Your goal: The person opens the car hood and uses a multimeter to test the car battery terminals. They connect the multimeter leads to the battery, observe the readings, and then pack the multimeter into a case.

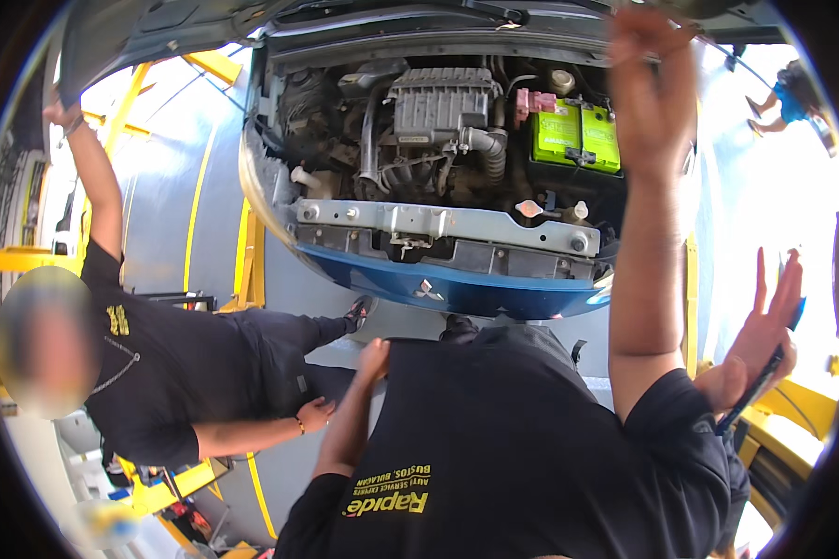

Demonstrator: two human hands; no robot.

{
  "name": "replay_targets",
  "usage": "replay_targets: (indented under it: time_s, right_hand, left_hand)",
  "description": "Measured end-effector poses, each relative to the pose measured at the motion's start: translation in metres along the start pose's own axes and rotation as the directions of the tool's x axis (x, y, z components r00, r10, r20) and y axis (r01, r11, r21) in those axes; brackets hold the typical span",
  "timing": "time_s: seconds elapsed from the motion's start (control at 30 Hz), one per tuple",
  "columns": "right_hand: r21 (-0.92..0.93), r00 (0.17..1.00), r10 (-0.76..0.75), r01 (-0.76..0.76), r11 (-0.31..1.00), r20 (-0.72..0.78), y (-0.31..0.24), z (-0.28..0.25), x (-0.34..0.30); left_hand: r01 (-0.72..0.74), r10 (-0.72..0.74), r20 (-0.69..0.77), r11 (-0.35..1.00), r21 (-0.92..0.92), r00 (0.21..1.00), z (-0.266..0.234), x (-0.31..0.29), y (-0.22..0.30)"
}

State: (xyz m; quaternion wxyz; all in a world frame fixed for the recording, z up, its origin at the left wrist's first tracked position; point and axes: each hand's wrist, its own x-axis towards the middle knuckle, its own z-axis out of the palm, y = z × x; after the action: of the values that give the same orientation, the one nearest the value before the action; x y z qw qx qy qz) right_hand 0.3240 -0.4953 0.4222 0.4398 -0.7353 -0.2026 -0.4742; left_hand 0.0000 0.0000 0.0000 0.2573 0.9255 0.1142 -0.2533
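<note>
- Green plastic tops the battery [559, 140], which sits in the open engine bay; its long axis runs left to right across the car, tipping slightly downward at its right end.
- Right hand [657, 102]: raised above and just right of the battery in the view, forearm upright, fingers pointing up toward the raised hood [186, 23]. They are blurred, so I cannot tell whether they are open or closed, or touch the hood.
- Left hand [375, 361]: well below and left of the battery, fingers closed on the hem of the black shirt [541, 419] that the person wears.
- That shirt spreads below the battery; its length runs from the hem, at the battery's side, down toward the lower edge.
- Pink terminal cover [533, 104]: at the battery's upper left corner.
- Dark grey air cleaner box [441, 107]: left of the battery, with a ribbed hose [488, 154] between them.
- Pale metal crossbar [419, 219]: below the battery, its long axis left to right; the blue car front [382, 278] lies farther below, facing the wearer.
- Co-worker [186, 373]: far lower left of the battery, one arm stretched up to the hood's left edge.
- Another person's hand [760, 340]: lower right of the battery, fingers upward, with a slim dark object [753, 389] held against the palm.
</note>
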Motion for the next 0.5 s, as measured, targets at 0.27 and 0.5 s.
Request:
replay_targets:
  time_s: [0.27, 0.5]
  right_hand:
    - [-0.287, 0.032, 0.328, -0.408, 0.866, 0.944, 0.035, -0.018, -0.354]
    - [-0.629, -0.374, 0.577, -0.699, 0.339, 0.727, -0.003, -0.052, -0.531]
  left_hand:
    - [0.039, -0.029, 0.255, 0.999, -0.037, 0.966, 0.135, -0.182, -0.065]
    - [-0.395, 0.163, 0.530, 0.845, 0.360, 0.832, 0.032, -0.291, -0.239]
